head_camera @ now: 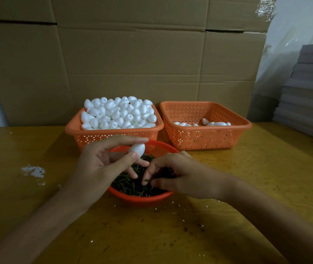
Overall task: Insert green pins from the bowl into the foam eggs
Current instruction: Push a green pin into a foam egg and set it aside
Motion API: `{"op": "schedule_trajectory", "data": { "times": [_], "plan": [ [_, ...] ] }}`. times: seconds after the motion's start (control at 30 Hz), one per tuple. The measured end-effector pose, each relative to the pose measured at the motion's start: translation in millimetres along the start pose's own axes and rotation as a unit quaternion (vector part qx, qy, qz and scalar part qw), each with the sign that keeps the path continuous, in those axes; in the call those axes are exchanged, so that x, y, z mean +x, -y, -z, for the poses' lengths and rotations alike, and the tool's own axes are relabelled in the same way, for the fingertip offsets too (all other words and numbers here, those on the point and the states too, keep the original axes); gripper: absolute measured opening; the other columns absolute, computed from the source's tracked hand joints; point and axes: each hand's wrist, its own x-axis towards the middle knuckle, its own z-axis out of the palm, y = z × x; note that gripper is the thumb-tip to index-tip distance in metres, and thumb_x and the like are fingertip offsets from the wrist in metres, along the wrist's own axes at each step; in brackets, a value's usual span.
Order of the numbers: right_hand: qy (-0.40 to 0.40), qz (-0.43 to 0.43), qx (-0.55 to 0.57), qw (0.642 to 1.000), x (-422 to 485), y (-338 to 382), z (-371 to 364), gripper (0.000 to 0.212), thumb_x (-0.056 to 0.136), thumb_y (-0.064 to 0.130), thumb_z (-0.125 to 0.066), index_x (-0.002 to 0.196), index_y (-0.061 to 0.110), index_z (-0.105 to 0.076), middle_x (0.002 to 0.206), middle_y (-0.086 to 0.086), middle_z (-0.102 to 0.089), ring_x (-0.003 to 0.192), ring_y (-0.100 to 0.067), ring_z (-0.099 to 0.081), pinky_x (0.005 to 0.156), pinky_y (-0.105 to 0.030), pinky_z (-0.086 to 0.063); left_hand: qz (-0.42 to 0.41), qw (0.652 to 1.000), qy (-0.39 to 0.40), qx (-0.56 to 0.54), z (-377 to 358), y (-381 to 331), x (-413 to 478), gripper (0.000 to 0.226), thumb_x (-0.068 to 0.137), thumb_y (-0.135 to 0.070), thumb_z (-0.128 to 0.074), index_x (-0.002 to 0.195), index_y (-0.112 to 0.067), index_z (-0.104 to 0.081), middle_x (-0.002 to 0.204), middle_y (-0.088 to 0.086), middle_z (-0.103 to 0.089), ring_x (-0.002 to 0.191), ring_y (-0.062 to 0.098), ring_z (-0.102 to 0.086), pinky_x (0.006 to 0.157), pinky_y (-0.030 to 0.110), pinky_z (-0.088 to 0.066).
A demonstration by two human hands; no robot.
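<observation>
Left hand (96,164) grips a foam egg (137,149), right hand (174,174) pinches a green pin (147,180); we should lift only one

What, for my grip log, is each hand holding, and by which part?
Left hand pinches a foam egg by its sides, thumb against forefinger; right hand pinches a green pin, part unclear.

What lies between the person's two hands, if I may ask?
Head view: thin green pins heaped in the round orange mesh bowl.

bowl (142,200) rim partly hidden, pins (128,184) indistinct
</observation>
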Motion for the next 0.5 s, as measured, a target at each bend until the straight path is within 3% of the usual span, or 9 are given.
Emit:
{"op": "schedule_trajectory", "data": {
  "times": [0.33,0.5],
  "plan": [
    [0.000,0.002,0.000,1.000,0.6,-1.1,-0.8,0.016,0.099,0.024,-0.068,0.111,0.032,-0.075,0.100,0.021,-0.071,0.097,0.011,-0.059,0.113,-0.044,-0.035,0.021,0.999,-0.007,-0.030,-1.4,-1.9,0.0,0.025,0.091,-0.012,-0.066,0.111,-0.020,-0.079,0.114,0.009,-0.075,0.091,0.030,-0.080,0.062,0.031,-0.064],
    [0.000,0.001,-0.006,1.000,0.4,-0.9,-0.4,0.016,0.100,0.025,-0.068,0.113,0.032,-0.075,0.109,0.018,-0.073,0.111,0.007,-0.060,0.117,-0.045,-0.029,0.050,0.996,-0.024,-0.065,1.3,-2.3,1.4,0.021,0.091,-0.016,-0.067,0.111,-0.015,-0.074,0.113,0.011,-0.075,0.093,0.033,-0.080,0.064,0.029,-0.063]
  ]
}}
